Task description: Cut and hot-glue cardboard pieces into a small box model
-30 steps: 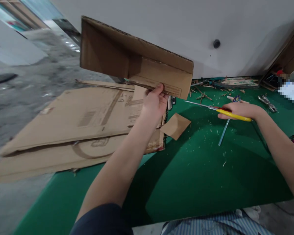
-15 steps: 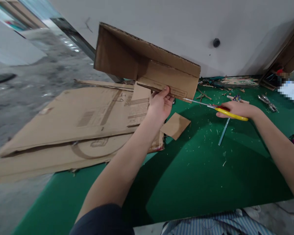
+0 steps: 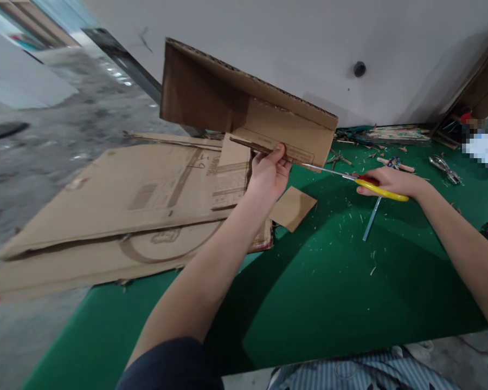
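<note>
My left hand (image 3: 270, 176) grips the lower edge of a folded piece of cardboard (image 3: 284, 122), thumb on its inner face and fingers underneath. The cardboard is held up above the table, tilted down to the right. In my right hand (image 3: 390, 183) are scissors (image 3: 380, 189) with yellow and red handles. Their blades point left, and the tips meet the cardboard's lower edge just right of my left hand. How far the blades are parted I cannot tell. Below lies a small square of cardboard (image 3: 294, 208) on the green table (image 3: 325, 303).
Flattened cardboard boxes (image 3: 154, 189) overhang the table's left side. A clear glue stick (image 3: 372, 219) lies below my right hand. Farther back are thin wooden sticks (image 3: 398, 133), a metal tool (image 3: 444, 169) and a dark box (image 3: 451, 127). A pale wall (image 3: 284, 43) stands behind.
The cardboard has shifted slightly right and down with my left hand. My right hand and the scissors have moved a little to the left, the tips still at the cardboard's edge.
</note>
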`<state>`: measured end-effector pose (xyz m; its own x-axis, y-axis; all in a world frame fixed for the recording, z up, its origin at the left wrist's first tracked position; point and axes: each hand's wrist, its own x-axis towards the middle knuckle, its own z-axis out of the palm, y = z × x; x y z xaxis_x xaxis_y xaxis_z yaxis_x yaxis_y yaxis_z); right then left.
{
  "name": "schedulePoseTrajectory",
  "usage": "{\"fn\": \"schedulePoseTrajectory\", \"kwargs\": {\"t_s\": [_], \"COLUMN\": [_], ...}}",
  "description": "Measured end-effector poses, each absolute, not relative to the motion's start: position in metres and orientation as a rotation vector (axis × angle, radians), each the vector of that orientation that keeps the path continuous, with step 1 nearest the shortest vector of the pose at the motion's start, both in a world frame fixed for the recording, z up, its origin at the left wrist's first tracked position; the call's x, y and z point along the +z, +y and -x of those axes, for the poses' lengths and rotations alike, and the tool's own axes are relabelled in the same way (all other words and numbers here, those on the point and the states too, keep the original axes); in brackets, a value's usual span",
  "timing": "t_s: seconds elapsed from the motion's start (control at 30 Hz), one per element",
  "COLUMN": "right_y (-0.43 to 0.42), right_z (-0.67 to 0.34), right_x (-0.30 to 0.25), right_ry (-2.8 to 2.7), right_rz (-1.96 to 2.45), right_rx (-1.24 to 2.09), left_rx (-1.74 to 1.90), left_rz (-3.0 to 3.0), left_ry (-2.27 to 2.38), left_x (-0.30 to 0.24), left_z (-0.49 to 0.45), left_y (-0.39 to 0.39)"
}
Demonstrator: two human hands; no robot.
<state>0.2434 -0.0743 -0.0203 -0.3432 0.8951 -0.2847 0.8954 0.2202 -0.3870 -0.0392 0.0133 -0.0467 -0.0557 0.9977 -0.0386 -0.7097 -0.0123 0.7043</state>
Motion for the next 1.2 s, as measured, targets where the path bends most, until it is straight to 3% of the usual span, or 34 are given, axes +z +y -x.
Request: {"fn": "schedulePoseTrajectory", "kwargs": {"t_s": [0.73, 1.2], "right_y": [-0.073, -0.072], "right_z": [-0.228, -0.226], "right_x": [-0.033, -0.043], "right_ry": [2.423, 2.481], "right_rz": [-1.903, -1.882], "right_rx": [-0.446, -0.315], "left_rx": [1.576, 1.58], "left_rz": [-0.593, -0.562], "left_ry": [0.714, 0.787], "left_x": [-0.071, -0.05], "left_z": [0.045, 0.037], "left_y": [0.033, 0.017]}}
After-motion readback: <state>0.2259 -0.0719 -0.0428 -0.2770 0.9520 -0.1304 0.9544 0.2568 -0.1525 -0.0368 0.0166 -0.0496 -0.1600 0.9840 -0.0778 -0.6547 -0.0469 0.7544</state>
